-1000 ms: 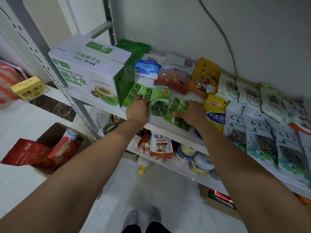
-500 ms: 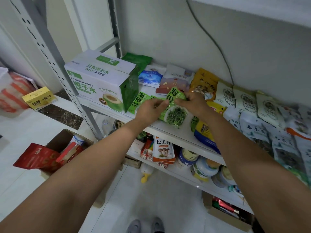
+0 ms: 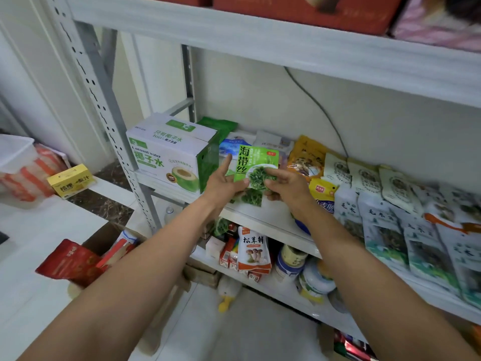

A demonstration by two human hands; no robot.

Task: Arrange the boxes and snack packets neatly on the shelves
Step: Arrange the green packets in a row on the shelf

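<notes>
seaweed packets [image 3: 256,162] held just over middle shelf [image 3: 260,214], coconut box [image 3: 166,157] at their 9 o'clock | left hand [image 3: 223,182] cradles stack, thumb on front; right hand [image 3: 285,187] pinches lower corner | I'd square edges before setting down

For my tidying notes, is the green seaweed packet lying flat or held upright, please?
Upright: the left hand and right hand hold the green seaweed packet on end, its print facing out.

Soft, even indoor light, fairly bright, no hard shadows. Print on the coconut water box [image 3: 166,155] reads sharp. Far right of it the packets [image 3: 442,230] smear (wide-angle stretch), and above it the upper shelf [image 3: 260,35] bows and blurs.
</notes>
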